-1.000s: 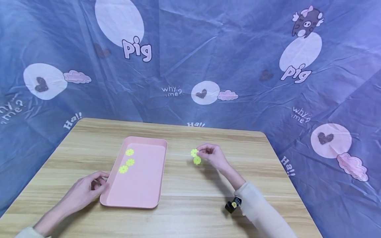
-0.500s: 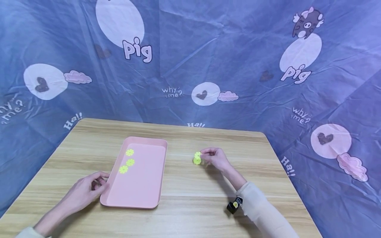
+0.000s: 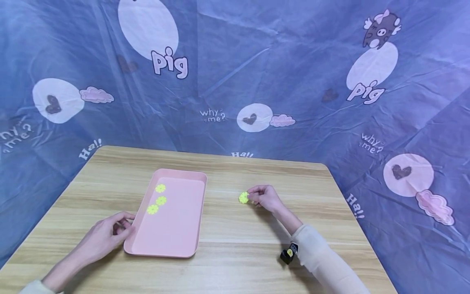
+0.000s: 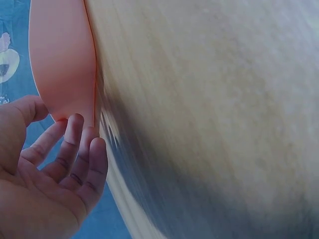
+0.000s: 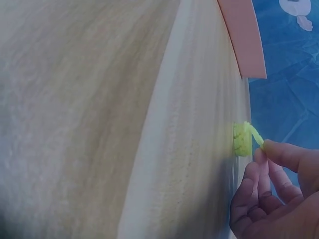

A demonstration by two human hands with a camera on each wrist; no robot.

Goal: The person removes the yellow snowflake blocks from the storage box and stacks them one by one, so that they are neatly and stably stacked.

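Note:
My right hand (image 3: 266, 198) pinches a thin yellow flower-shaped disc (image 5: 256, 135) between thumb and fingertips. In the right wrist view the disc tilts, its upper edge at a short stack of like yellow discs (image 5: 241, 144) on the table. From the head view it overlaps this stack. At the left, my left hand (image 3: 110, 232) holds the near left side of the pink tray (image 3: 169, 237), thumb at the rim and fingertips against the outer wall (image 4: 65, 64). Inside the tray, along its left side, lie 3 yellow flower-shaped discs (image 3: 160, 200).
The wooden table (image 3: 235, 269) reaches back to a blue printed cloth (image 3: 220, 73) that hangs behind and at both sides. A small black device (image 3: 287, 255) sits at the right sleeve (image 3: 315, 249). Bare wood lies between tray and stack.
My right hand has brought the pinched disc down and slightly right, from beyond the stack to over it. The left hand, the tray and the discs in it have stayed put.

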